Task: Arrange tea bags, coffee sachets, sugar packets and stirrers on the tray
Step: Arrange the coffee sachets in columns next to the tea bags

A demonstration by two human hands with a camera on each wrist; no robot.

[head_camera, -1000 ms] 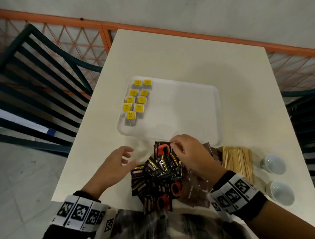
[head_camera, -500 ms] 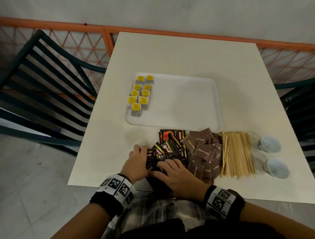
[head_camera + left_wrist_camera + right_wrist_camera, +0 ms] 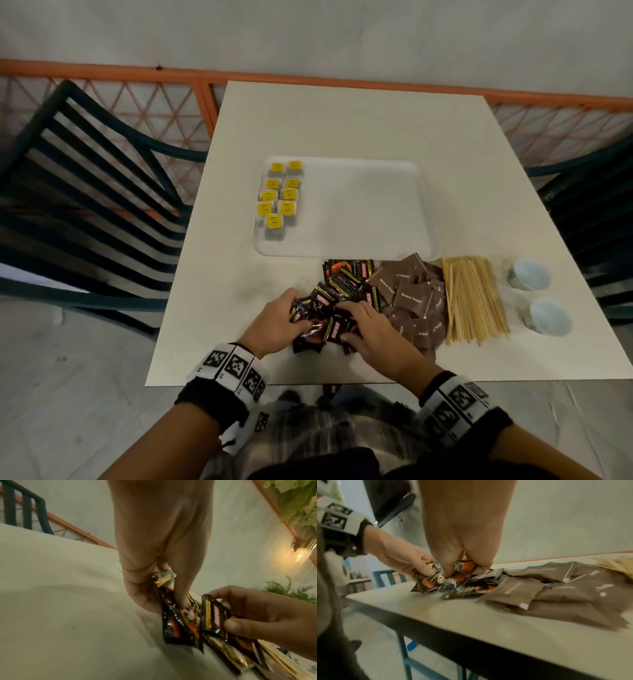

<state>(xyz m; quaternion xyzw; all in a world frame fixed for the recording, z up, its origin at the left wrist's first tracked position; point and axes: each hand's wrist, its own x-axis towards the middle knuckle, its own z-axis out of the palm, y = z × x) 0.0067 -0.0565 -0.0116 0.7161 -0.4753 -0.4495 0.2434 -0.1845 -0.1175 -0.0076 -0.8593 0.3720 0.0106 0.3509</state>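
A white tray (image 3: 370, 209) lies mid-table with several yellow-tagged tea bags (image 3: 279, 198) in two columns at its left end. In front of it lies a heap of black coffee sachets (image 3: 346, 291). Brown sugar packets (image 3: 411, 298) and a bundle of wooden stirrers (image 3: 472, 301) lie to the right. My left hand (image 3: 277, 322) grips sachets (image 3: 178, 615) at the heap's near left, thumb and fingers pinching them. My right hand (image 3: 370, 329) pinches other sachets (image 3: 462, 569) at the heap's near side, right next to the left hand.
Two small white cups (image 3: 537, 294) stand at the table's right edge. Dark slatted chairs (image 3: 85, 192) flank the table on both sides. An orange lattice railing (image 3: 171, 102) runs behind. The near table edge (image 3: 342, 383) is close to my wrists.
Both hands drew back from the heap's far side to its near edge and closed on coffee sachets. My head rose, so the table appears farther away.
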